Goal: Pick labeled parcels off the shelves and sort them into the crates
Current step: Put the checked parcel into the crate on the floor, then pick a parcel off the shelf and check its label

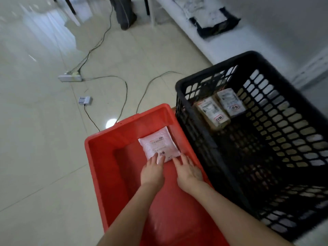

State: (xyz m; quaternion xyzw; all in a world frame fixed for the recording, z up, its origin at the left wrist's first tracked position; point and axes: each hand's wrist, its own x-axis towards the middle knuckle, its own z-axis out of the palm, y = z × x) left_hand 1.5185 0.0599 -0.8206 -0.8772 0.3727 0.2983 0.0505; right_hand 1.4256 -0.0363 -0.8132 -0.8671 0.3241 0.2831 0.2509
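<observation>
Head view: white parcel [158, 145], label print too blurred to read, flat in the red crate [102, 166] at its far right corner, left hand [152, 172] and right hand [189, 172] flat-fingered, touching its near edge; adjoining black crate [213, 66] holds two brown labelled parcels [211, 110].

A single wide-angle camera, worn on the person's head, is looking forward and steeply down. It is sitting close above a red crate [101, 166] at bottom centre and a black crate [205, 142] to its right. Both forearms are entering from the bottom edge, with the left hand [152, 173] and right hand [189, 173] lying near mid-frame. The tiled floor [44, 139] is filling the left side and receding toward the top, the whole scene leaning at a slant.
</observation>
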